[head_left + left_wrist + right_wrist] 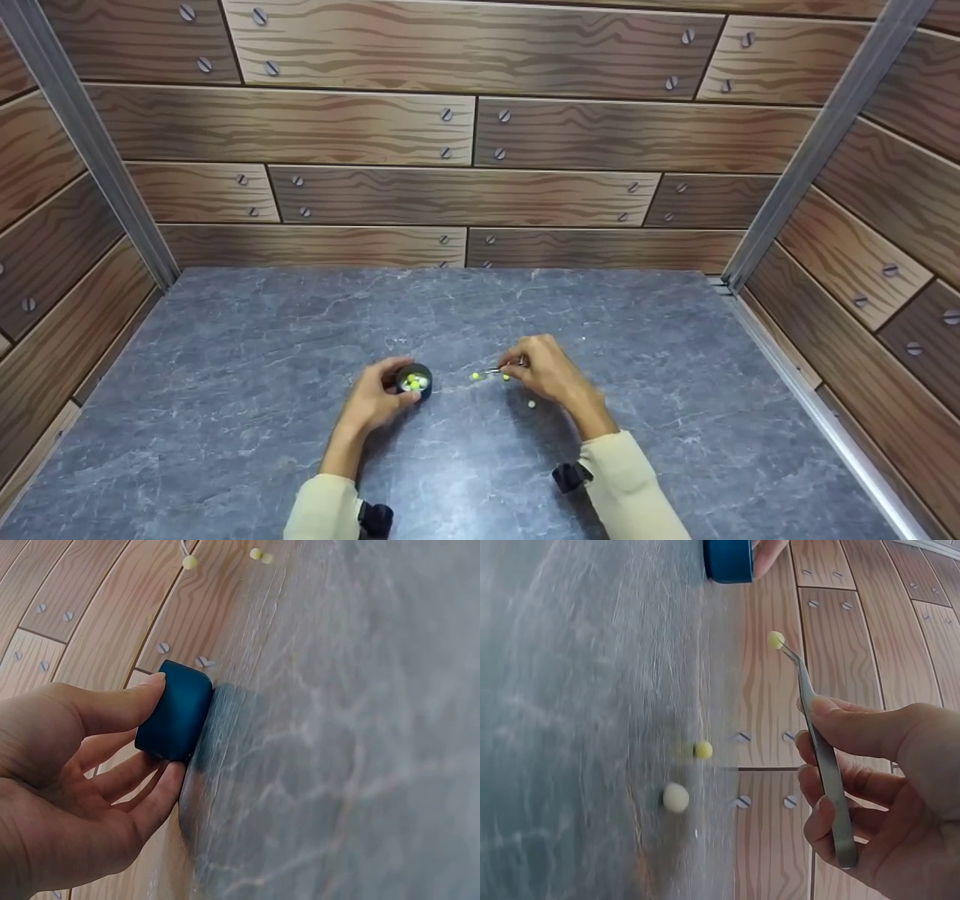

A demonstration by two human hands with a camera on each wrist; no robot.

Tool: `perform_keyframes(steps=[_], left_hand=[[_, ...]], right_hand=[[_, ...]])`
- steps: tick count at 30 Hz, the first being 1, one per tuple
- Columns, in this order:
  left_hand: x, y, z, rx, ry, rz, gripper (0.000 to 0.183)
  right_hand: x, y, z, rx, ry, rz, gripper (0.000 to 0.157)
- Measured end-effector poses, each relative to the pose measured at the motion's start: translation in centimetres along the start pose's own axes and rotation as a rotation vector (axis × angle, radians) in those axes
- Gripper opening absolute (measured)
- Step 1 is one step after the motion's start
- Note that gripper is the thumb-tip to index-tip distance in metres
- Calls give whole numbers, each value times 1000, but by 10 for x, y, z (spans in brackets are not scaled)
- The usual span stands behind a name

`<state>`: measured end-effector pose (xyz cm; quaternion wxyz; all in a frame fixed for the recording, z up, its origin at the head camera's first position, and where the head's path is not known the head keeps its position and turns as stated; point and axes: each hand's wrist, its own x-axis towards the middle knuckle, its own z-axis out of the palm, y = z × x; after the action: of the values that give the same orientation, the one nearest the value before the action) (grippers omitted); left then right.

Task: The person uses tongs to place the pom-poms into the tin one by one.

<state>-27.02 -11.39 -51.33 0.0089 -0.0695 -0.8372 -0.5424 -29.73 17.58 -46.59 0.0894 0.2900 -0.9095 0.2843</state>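
Note:
My left hand (373, 397) holds a small dark blue round container (176, 711) between thumb and fingers, and it stands on the grey marbled table. Yellow and white balls (414, 383) lie inside it, as the head view shows. In my right hand (900, 787) is a pair of bent-tip metal tweezers (826, 765). Their tips grip a yellow ball (776, 640), raised off the table to the right of the container. A second yellow ball (703, 749) and a white ball (676, 798) rest on the table beneath and near the right hand.
The grey table (247, 405) is bounded by wood-patterned panels (375, 135) at the back and both sides. Metal posts (817, 150) stand at the back corners. Dark wrist devices (572, 477) sit on both sleeves.

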Motion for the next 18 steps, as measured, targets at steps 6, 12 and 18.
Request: perform_keyframes(steps=[6,12,18], left_hand=[[1,0,0,-10,-1,12,52],[1,0,0,-6,-6,-1,52],[0,-2,0,-42,0,-9,53]], right_hand=[[6,-5,7,33,-4,30,5],[11,-11,15,31,6,5,5],[20,-19,21,74,-10,4,5]])
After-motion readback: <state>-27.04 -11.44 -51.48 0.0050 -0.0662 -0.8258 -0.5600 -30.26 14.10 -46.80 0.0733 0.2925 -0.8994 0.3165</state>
